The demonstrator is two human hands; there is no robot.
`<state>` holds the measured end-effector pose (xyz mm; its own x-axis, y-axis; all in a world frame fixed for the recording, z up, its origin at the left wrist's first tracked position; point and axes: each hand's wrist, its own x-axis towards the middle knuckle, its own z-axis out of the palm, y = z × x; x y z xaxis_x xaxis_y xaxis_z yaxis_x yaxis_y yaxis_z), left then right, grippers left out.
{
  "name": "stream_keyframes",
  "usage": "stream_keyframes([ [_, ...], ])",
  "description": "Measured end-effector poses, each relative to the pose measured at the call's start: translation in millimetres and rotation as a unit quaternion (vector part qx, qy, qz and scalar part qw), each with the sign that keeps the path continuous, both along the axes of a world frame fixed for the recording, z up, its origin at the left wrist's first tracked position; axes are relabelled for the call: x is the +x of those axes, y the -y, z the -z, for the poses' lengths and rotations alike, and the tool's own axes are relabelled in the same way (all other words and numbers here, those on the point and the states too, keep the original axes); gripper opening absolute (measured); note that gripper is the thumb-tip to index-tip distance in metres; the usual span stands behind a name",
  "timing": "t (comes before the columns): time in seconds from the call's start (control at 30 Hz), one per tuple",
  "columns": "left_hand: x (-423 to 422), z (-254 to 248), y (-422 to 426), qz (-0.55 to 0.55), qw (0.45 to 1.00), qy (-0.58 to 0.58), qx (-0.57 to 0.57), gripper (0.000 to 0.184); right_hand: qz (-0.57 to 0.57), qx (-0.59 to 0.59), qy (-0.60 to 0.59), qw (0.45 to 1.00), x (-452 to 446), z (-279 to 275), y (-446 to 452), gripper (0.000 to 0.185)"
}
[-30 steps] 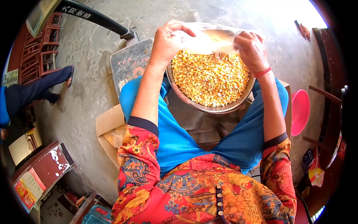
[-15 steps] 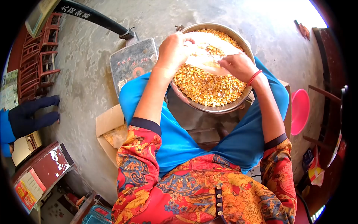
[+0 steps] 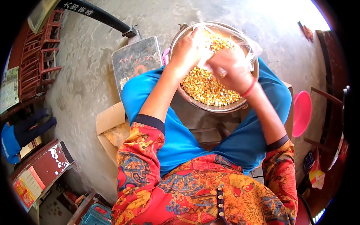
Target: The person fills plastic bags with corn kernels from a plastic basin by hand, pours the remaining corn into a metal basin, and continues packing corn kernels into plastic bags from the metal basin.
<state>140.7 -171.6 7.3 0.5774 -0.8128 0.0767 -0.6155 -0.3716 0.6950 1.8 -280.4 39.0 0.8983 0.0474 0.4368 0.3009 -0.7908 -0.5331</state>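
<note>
A round metal pot (image 3: 245, 105) between my knees holds yellow corn kernels (image 3: 213, 90). A clear plastic bag (image 3: 253, 47) spreads across the far part of the pot, its edge lying over the far right rim. My left hand (image 3: 186, 52) is at the pot's left side, fingers closed on the bag's edge. Over the middle of the kernels, my right hand (image 3: 230, 69) is blurred and curled, with a small whitish bit at its fingers. What it holds is not clear. A red bracelet circles my right wrist.
A platform scale (image 3: 137, 60) stands left of the pot. An open cardboard box (image 3: 110, 118) sits beside my left knee, a pink basin (image 3: 302, 113) beyond my right. Wooden chairs (image 3: 41, 60) and another person (image 3: 22, 131) are at the far left.
My right hand has moved left and curled over the kernels. The bag, earlier stretched between both hands, now spreads over the far right rim. My left hand has shifted slightly right.
</note>
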Motion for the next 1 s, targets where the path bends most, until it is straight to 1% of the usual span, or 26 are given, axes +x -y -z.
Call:
stream_keyframes([
  [0.03,1.4,2.4,0.3,-0.005,1.0,-0.015,-0.016,0.056,-0.095,0.017,-0.084,0.992,0.9,10.0,-18.1,0.012],
  [0.07,2.0,4.0,0.7,-0.009,0.999,-0.03,-0.033,0.056,-0.146,0.047,-0.099,0.983,2.9,21.8,-36.3,0.013],
  [0.1,0.8,3.3,0.9,-0.006,0.999,-0.031,-0.032,0.056,-0.141,-0.004,-0.131,0.981,3.4,33.4,-48.9,0.014],
  [0.13,-0.8,1.6,1.4,0.009,0.998,-0.055,-0.023,0.056,-0.131,-0.046,-0.057,0.989,7.1,65.0,-57.4,0.018],
  [0.2,-3.4,2.0,2.7,0.023,0.996,-0.08,-0.016,0.056,-0.085,-0.102,-0.017,0.991,9.3,76.6,-54.7,0.021],
  [0.27,-4.5,4.1,2.0,0.07,0.997,-0.016,-0.005,0.052,-0.026,-0.11,-0.163,0.98,7.4,82.9,-49.7,0.025],
  [0.33,-5.2,3.7,1.4,0.072,0.997,-0.02,-0.01,0.052,-0.028,-0.111,-0.164,0.98,3.6,93.1,-46.2,0.025],
  [0.4,-5.0,2.8,0.5,0.074,0.997,-0.022,-0.016,0.052,-0.044,-0.168,-0.095,0.98,-0.3,97.7,-43.8,0.025],
  [0.43,-4.5,2.3,-1.1,0.068,0.997,-0.025,-0.013,0.054,-0.039,-0.164,-0.065,0.984,-2.6,96.3,-42.0,0.024],
  [0.47,-3.4,1.8,-2.7,0.063,0.998,-0.027,-0.01,0.056,-0.04,-0.164,-0.064,0.984,-4.2,97.7,-39.5,0.024],
  [0.53,-1.2,1.9,-6.6,0.062,0.998,-0.024,0.002,0.056,-0.086,-0.166,-0.132,0.973,-7.8,102.5,-34.0,0.024],
  [0.57,-0.6,2.6,-7.7,0.062,0.998,-0.022,0.014,0.056,-0.086,-0.148,-0.111,0.979,-8.2,104.7,-31.0,0.019],
  [0.6,-0.2,4.0,-8.4,0.062,0.998,-0.022,0.013,0.056,-0.086,-0.149,-0.111,0.979,-8.7,106.3,-29.4,0.019],
  [0.67,0.5,6.9,-8.8,0.054,0.998,0.02,0.028,0.058,-0.065,-0.067,-0.179,0.979,-9.0,109.3,-27.0,0.015],
  [0.7,0.1,7.1,-8.7,0.053,0.998,0.02,0.028,0.058,-0.066,-0.068,-0.179,0.979,-7.6,106.2,-26.3,0.015],
  [0.77,-1.4,7.2,-9.1,0.036,0.998,0.028,0.042,0.058,-0.035,0.062,-0.176,0.982,-4.2,99.0,-25.3,0.014],
  [0.8,-2.0,5.8,-9.3,0.035,0.998,0.028,0.042,0.058,-0.035,0.062,-0.176,0.982,-2.0,94.8,-26.4,0.014],
  [0.83,-2.3,3.3,-9.3,0.03,0.998,0.021,0.058,0.058,-0.021,0.171,-0.203,0.964,0.5,90.4,-28.2,0.017],
  [0.9,-1.2,1.7,-10.0,0.023,0.997,0.014,0.074,0.058,-0.007,0.376,-0.252,0.892,1.8,86.9,-31.5,0.024],
  [0.93,-0.3,1.6,-10.9,0.017,0.995,0.024,0.094,0.058,-0.009,0.375,-0.252,0.892,3.0,74.5,-30.8,0.024],
  [0.97,0.6,1.4,-11.9,0.012,0.993,0.034,0.114,0.059,-0.007,0.481,-0.352,0.803,3.7,58.7,-26.2,0.023],
  [1.0,1.0,0.5,-12.8,0.01,0.993,0.034,0.114,0.059,-0.005,0.572,-0.441,0.691,4.3,48.0,-23.2,0.022],
])
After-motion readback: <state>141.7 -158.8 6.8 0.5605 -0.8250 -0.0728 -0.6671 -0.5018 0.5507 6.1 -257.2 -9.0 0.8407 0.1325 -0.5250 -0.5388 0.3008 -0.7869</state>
